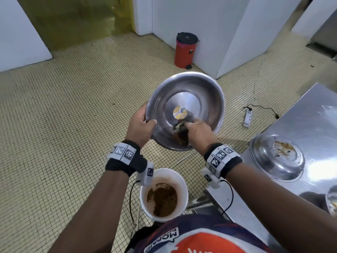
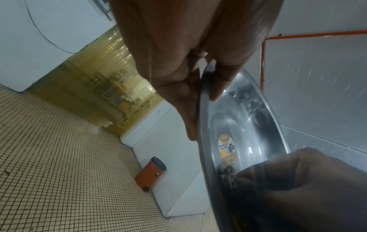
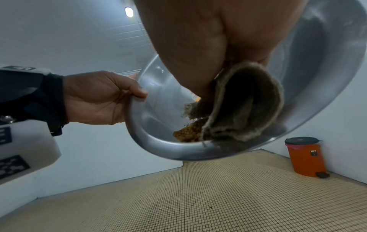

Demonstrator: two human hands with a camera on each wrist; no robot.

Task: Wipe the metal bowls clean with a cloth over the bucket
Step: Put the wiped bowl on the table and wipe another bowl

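A large metal bowl with a yellow sticker inside is held tilted in the air, beyond a white bucket that holds brown sludge. My left hand grips the bowl's left rim, thumb inside. My right hand holds a grey cloth bunched inside the bowl and presses it against the lower wall, beside a clump of brown food residue near the low rim. A second dirty metal bowl sits on the steel counter at right.
A red pedal bin stands against the white wall ahead. A power strip with its cable lies on the tiled floor by the counter. Part of another bowl shows at the right edge.
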